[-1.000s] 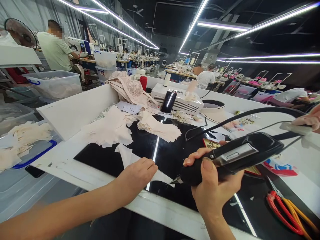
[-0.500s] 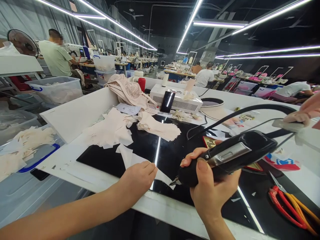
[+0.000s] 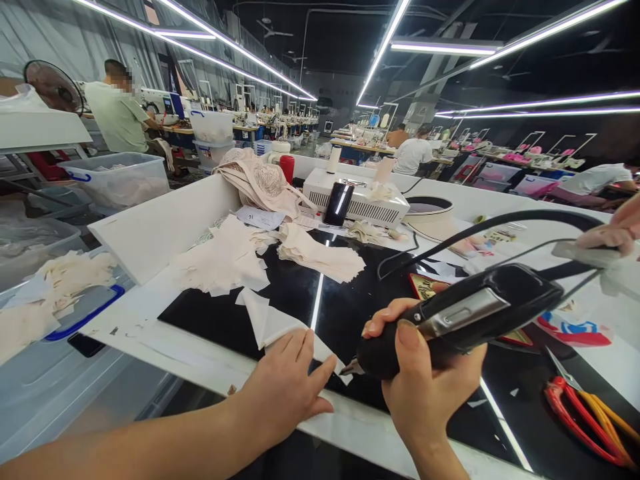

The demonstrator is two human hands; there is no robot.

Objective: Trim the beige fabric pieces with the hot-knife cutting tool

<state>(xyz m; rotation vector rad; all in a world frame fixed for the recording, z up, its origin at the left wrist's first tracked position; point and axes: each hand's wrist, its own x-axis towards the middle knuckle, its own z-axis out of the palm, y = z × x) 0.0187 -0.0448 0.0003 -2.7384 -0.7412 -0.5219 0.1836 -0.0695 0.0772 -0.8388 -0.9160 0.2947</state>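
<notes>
My right hand is wrapped round a black handheld tool with a cable; its metal tip points left and meets the right end of a thin white fabric piece. With its fingers apart, my left hand rests on the near edge of that fabric, on the glossy black board. Beyond it lie a pile of cream fabric pieces and a second stack of cream pieces.
Red- and orange-handled scissors lie at the right. A white box device, a dark phone and lace garments stand farther back. Another person's hand is at the right edge, near the cable.
My left hand has opened from a pinch, its fingers now spread on the fabric. The tool has stayed at the fabric's right end.
</notes>
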